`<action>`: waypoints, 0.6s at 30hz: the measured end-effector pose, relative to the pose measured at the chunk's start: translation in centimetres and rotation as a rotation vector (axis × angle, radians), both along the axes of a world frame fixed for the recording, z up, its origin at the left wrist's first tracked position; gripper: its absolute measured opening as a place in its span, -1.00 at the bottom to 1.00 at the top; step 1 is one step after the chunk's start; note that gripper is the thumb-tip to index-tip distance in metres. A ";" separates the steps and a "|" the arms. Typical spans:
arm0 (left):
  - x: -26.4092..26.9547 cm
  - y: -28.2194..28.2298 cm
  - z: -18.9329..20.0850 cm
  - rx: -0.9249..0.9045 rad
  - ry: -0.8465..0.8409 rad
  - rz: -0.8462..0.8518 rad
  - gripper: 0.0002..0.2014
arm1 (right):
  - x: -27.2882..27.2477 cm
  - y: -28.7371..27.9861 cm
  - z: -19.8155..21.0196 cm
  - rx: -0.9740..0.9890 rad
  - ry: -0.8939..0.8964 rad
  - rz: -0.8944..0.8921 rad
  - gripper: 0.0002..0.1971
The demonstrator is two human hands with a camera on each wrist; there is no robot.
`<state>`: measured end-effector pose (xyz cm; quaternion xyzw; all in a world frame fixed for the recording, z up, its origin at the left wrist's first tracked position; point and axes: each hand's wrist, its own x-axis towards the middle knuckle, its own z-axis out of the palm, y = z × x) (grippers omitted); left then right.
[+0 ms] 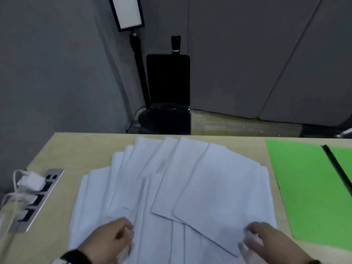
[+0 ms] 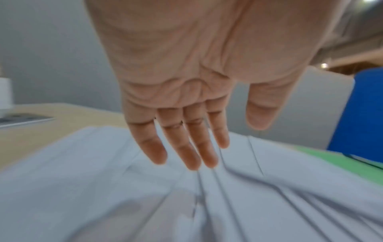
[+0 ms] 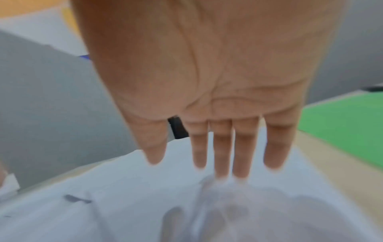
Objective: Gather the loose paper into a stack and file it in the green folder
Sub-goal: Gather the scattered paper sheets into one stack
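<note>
The left hand (image 2: 186,68) has its fingers (image 2: 192,147) straight and close together, thumb apart, tips down at the loose paper (image 1: 171,187); it grips nothing. The right hand (image 3: 207,73) has its fingers (image 3: 241,155) straight and slightly spread over the near right sheets, also holding nothing; blur hides whether the tips touch.

The paper lies fanned in overlapping sheets across the middle of the pale wood desk (image 1: 72,149). The green folder (image 1: 308,187) lies open and flat on the desk just right of the paper, apart from both hands. A socket strip (image 1: 38,199) with a white charger (image 1: 31,181) plugged in sits at the desk's left edge.

Grey walls stand behind. Only the head view shows a black chair (image 1: 168,92) and a light panel (image 1: 126,12) on a stand beyond the desk; only the left wrist view shows a blue shape (image 2: 362,111) past the folder.
</note>
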<state>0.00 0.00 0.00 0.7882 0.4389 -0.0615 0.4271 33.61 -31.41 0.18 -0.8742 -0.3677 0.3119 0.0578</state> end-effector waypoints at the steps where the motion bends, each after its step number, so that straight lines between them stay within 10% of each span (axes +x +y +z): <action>1: 2.2 0.7 0.6 0.042 0.013 -0.071 -0.89 | -0.2 2.8 0.1 0.046 -0.016 0.041 -0.23; 5: 7.9 2.1 1.8 0.138 0.100 -0.134 -0.76 | -2.1 10.7 -1.8 0.081 -0.101 0.088 0.08; 14: 10.9 5.6 -2.4 0.221 0.349 0.196 -0.28 | -9.9 11.6 -3.1 -0.076 0.091 0.526 -0.14; 18: 10.3 6.6 -2.9 0.158 0.438 0.482 -0.22 | -7.0 10.9 -3.7 0.322 0.024 -0.025 -0.37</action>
